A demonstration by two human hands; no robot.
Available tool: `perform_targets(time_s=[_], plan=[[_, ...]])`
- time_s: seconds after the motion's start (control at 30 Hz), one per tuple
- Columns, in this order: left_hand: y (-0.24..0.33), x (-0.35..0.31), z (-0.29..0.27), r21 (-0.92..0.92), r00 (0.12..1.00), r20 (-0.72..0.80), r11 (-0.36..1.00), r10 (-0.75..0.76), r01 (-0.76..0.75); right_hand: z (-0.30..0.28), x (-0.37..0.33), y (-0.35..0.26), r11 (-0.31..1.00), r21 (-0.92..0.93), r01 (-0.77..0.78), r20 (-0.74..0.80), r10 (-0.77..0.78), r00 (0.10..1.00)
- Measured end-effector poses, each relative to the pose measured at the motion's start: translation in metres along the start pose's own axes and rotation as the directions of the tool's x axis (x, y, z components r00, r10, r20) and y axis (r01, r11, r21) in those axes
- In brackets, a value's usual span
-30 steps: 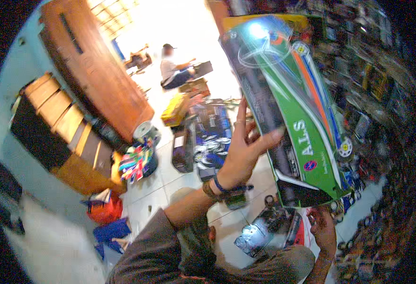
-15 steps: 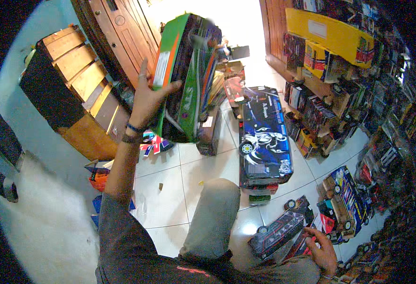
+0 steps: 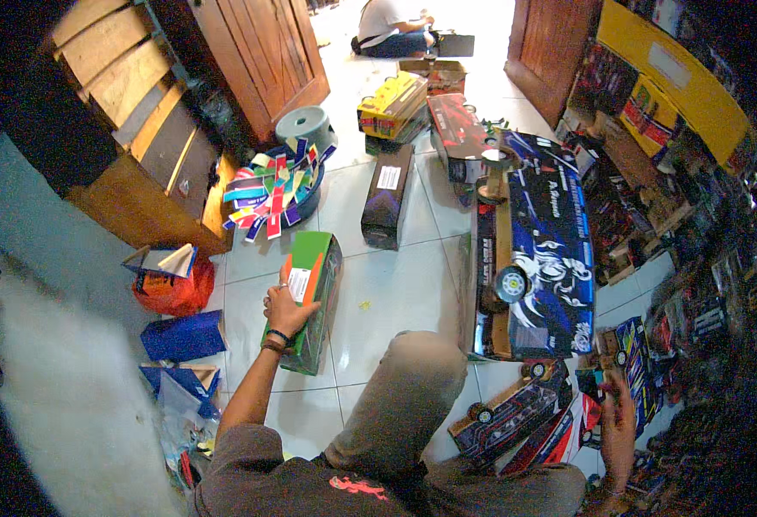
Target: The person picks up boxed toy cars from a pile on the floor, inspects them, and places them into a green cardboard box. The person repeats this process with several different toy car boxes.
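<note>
A green model bus with an orange stripe and a white label rests on the tiled floor to the left of my raised knee. My left hand grips it from above, fingers and thumb spread over its near part. At the lower right, my right hand is raised beside several model vehicles, its fingers stretched upward and apparently holding nothing. Next to it lie a dark model bus with small wheels and a red-and-white model. A large blue-and-black model bus with white artwork lies on its side beyond them.
Ahead are a long dark box, a yellow model truck and a red model. A tub of coloured strips stands by a wooden cabinet. Model-filled shelves line the right. Another person sits beyond the doorway.
My left hand has brought the green model bus down from in front of the doorway to the floor. My right hand has shifted slightly right and up. The view has tilted.
</note>
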State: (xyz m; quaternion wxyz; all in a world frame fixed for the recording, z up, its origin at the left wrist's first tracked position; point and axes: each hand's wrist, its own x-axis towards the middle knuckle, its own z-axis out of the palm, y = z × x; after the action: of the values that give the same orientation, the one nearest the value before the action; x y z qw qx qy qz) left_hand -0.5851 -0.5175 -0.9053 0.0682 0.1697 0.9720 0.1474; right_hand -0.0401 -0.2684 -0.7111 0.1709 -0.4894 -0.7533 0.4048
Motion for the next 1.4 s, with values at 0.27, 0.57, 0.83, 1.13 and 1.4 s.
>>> perform_targets(time_s=[0.27,0.57,0.83,1.13,1.4], plan=[[-0.015,0.002,0.051,-0.056,0.998,-0.033,0.997,0.051,-0.053,0.015,0.057,-0.081,0.963,-0.177,0.204,-0.168,-0.233,0.958],[0.002,0.009,0.045,0.161,0.994,0.031,0.981,0.102,-0.106,0.048,0.137,-0.131,0.968,-0.237,0.086,-0.089,-0.110,0.990],[0.122,0.016,-0.002,-0.566,0.737,0.199,0.690,0.646,-0.451,0.050,0.173,-0.082,0.849,0.385,-0.361,0.348,0.229,0.909],[0.271,-0.055,-0.011,-0.809,0.460,0.587,0.507,0.666,0.298,0.061,0.171,-0.076,0.521,0.750,-0.407,0.484,-0.014,0.875],[0.290,-0.074,-0.022,-0.837,0.528,0.506,0.536,0.682,0.109,0.026,0.141,-0.046,0.507,0.858,-0.079,0.196,-0.180,0.964]])
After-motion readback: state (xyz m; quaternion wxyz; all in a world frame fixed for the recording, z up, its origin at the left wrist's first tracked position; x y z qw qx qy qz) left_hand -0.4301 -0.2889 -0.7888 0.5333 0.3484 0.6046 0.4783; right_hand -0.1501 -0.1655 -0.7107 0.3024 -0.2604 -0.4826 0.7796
